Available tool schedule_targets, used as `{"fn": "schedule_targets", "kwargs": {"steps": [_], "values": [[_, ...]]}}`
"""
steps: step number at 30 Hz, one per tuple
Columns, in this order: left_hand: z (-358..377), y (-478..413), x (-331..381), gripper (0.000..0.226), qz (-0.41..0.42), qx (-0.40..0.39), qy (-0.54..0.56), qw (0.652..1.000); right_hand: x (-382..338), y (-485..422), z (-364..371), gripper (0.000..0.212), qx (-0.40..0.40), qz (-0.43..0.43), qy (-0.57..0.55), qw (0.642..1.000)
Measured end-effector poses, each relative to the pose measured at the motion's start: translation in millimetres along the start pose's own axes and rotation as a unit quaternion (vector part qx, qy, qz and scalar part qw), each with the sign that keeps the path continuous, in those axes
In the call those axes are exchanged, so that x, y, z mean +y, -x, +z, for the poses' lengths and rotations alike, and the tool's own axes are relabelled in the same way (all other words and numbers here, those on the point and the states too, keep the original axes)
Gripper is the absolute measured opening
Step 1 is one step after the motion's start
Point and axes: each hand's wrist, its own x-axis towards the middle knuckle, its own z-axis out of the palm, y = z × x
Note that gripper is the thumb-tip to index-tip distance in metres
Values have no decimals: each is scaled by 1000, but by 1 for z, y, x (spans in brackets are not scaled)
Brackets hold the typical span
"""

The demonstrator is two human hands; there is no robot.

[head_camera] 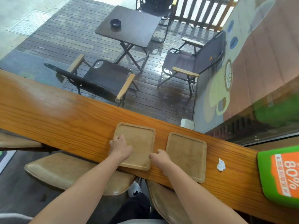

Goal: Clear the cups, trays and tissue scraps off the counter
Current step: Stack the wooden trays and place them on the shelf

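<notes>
Two square wooden trays lie side by side on a long wooden counter that runs from upper left to lower right. The left tray and the right tray sit close together, a narrow strip of counter between them, and each has its near edge overhanging the counter's front edge slightly. Both are bare, with raised rims and rounded corners, and their sides are slightly askew to the counter's length.

The left hand rests on the left tray's left rim, fingers curled over the edge. The right hand is at the gap between the trays, fingers bent toward the left tray's near right corner; whether it grips is not clear.

A crumpled white tissue scrap lies on the counter just right of the right tray, apart from it. Farther right, a green and orange sign reads "80%"; its smaller print is not legible.

The counter left of the trays is open wood. Tan stool seats stand below its front edge. Beyond the glass, a wet deck holds a dark folding table with a black ashtray and folding chairs.
</notes>
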Motion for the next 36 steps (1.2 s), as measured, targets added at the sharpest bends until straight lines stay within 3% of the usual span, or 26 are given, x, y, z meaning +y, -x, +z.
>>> {"fn": "schedule_targets", "kwargs": {"steps": [2,7,12,17,25,36], "values": [[13,8,23,56,49,20,-30,998,8,5,-14,64,21,-7,22,1000],[56,25,82,42,130,-64,27,989,43,6,-59,34,106,-10,43,993],[93,46,119,40,167,-119,-13,979,89,9,-104,51,175,51,81,980],[110,52,133,56,128,-132,-69,981,117,6,-131,53,196,69,73,975],[124,33,151,56,71,-105,-32,991,136,-23,-145,64,155,82,45,983],[134,12,160,70,-28,-101,-14,994,134,-51,-151,73,161,120,-123,972]]}}
